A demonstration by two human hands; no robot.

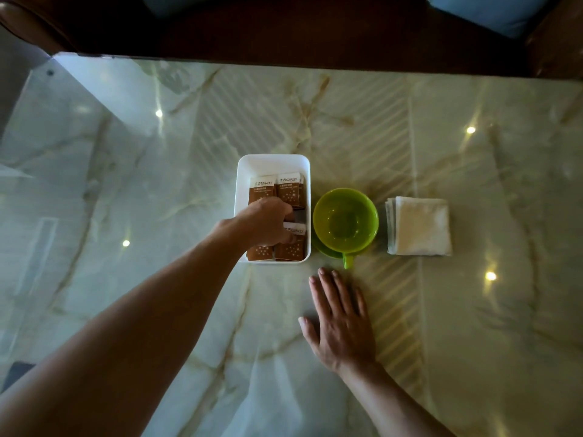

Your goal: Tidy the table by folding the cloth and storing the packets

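White plastic tray (273,162) serves as the reference. Left hand (268,223) reaches into the tray, fingers curled down onto a brown-and-white packet (295,230) among the other packets (277,189); whether the packet is pinched or merely pressed cannot be confirmed, since the knuckles hide the contact. Seat the packet flat, aligned with its neighbours, then lift clear. Right hand (342,323) rests flat on the marble table (126,184) near the tray, fingers straight, slightly apart. Folded cloth (421,227) lies right of the tray, beyond the green cup (345,219).

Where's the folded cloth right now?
In the head view the cloth lies folded on the table, right of centre, just right of the green cup and apart from it, beyond the flat right hand.
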